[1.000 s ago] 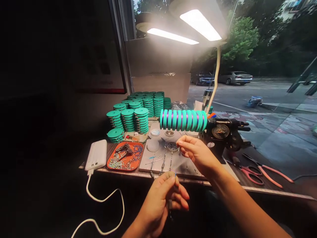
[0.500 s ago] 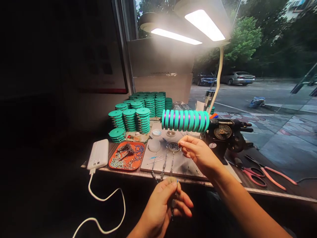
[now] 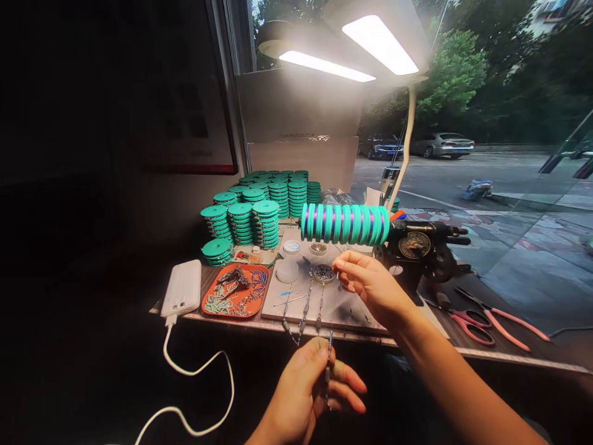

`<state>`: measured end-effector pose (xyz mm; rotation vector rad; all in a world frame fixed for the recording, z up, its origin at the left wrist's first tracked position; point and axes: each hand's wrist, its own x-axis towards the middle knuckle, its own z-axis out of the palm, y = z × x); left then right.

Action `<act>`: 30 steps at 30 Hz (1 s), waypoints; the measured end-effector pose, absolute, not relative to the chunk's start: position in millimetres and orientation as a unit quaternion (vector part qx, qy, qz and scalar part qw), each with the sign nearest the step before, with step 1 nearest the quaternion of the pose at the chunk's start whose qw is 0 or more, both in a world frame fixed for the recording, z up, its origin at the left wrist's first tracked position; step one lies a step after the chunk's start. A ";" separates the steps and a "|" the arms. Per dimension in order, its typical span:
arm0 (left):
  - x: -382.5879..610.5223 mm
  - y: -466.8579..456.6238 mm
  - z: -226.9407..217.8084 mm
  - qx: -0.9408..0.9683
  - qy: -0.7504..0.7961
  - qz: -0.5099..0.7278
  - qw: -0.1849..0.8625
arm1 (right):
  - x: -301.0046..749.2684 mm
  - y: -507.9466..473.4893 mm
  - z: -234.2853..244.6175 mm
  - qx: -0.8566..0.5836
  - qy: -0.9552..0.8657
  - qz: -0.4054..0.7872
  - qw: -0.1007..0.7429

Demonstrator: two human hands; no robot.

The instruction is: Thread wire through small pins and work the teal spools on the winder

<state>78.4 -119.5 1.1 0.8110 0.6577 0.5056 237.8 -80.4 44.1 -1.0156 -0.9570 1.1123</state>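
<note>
My left hand (image 3: 303,383) is below the table's front edge, thumb and index finger pinched on a thin line strung with small blue and grey pieces (image 3: 328,374). The strand runs above and below the pinch, and its lower fingers are spread. Over the board, my right hand (image 3: 365,278) has thumb and index finger pressed together; what they hold is too small to name. It is beside a round dish of dark beads (image 3: 323,273). Just above it, a row of teal spools (image 3: 345,224) sits on the shaft of a black winding machine (image 3: 417,245).
Stacks of teal spools (image 3: 266,216) stand behind an orange tray (image 3: 252,303) of small tubes. A white power bank (image 3: 183,287) with a cable lies left. Beaded strands (image 3: 306,309) hang over the board's edge. Scissors (image 3: 472,324) and pink-handled pliers (image 3: 509,324) lie right, under a lamp (image 3: 407,130).
More of the strung line now shows above and below my left thumb, and the lower fingers reach slightly further right. My right hand stays almost where it was.
</note>
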 end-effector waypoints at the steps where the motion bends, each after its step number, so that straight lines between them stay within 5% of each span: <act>1: 78.3 -119.8 0.8 0.384 0.311 0.238 0.836 | 237.8 -80.2 43.9 -0.443 -0.418 0.484 0.628; 8: 76.7 -118.4 -4.7 0.398 0.306 0.233 0.833 | 238.0 -79.0 44.0 -0.454 -0.429 0.472 0.623; 14: 103.4 -82.1 19.9 0.567 0.301 0.432 0.634 | 238.3 -77.6 51.1 -0.473 -0.453 0.427 0.624; 21: 134.5 -51.5 47.6 0.472 0.265 0.399 0.740 | 241.4 -81.8 57.2 -0.506 -0.474 0.368 0.620; 30: 136.1 -52.5 50.9 0.463 0.307 0.368 0.746 | 243.3 -79.0 53.6 -0.479 -0.444 0.405 0.639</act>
